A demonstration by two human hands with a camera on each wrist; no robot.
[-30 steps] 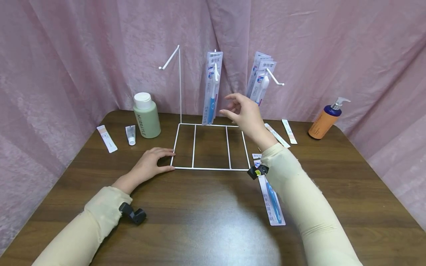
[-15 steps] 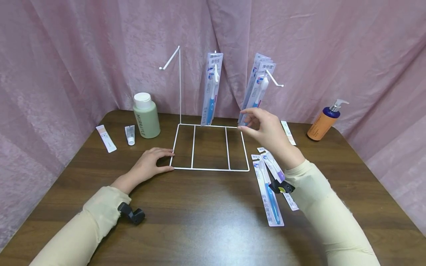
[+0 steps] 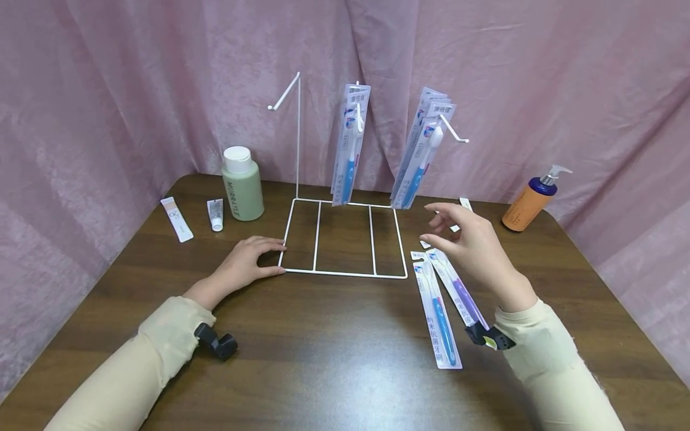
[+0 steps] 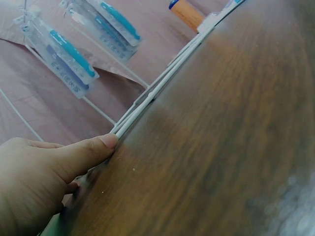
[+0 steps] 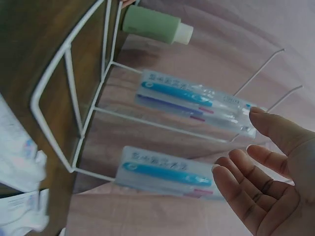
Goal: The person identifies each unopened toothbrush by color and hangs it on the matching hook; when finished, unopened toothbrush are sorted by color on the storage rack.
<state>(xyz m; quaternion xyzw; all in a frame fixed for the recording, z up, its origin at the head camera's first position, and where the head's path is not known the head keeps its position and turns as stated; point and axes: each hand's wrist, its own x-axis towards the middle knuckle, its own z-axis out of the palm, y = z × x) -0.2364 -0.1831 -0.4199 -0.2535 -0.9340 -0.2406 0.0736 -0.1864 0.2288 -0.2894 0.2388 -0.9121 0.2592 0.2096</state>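
Note:
A white wire display rack stands on the table, with my left hand holding its left front corner between thumb and fingers. Packaged toothbrushes hang from its middle hook. More packaged toothbrushes hang on the right hook; the left hook is bare. My right hand hovers to the right of the rack, fingers relaxed and apart, holding nothing. Below it lie a packaged blue toothbrush and a packaged purple toothbrush, the latter partly hidden by the wrist camera.
A green bottle, a small tube and a flat sachet sit at the back left. An orange pump bottle stands back right. Another sachet is partly behind my right hand. A pink curtain hangs behind.
My right hand has moved down and right, away from the hanging toothbrushes, and the purple toothbrush on the table has come into view. The left hand stays at the rack's corner.

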